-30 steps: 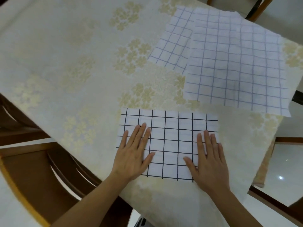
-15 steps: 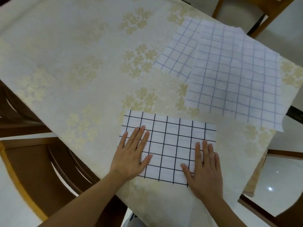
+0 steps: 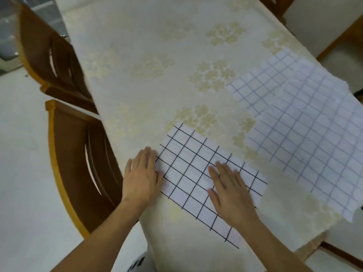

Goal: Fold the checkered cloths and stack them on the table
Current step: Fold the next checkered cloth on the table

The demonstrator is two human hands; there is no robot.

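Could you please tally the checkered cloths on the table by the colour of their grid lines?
Black-lined cloth, folded, under both hands: 1
Pale blue-lined cloths, spread flat and overlapping, one on top and one partly beneath: 2
Total: 3

**Bare forearms, no sleeves in view**

Two arms enter from the lower edge of the frame, uncovered from forearm to fingertips. The left hand [image 3: 142, 176] and the right hand [image 3: 231, 195] wear no rings, watch or gloves. At the bottom centre, a scrap of white garment [image 3: 137, 264] shows dark markings, too blurred to read.
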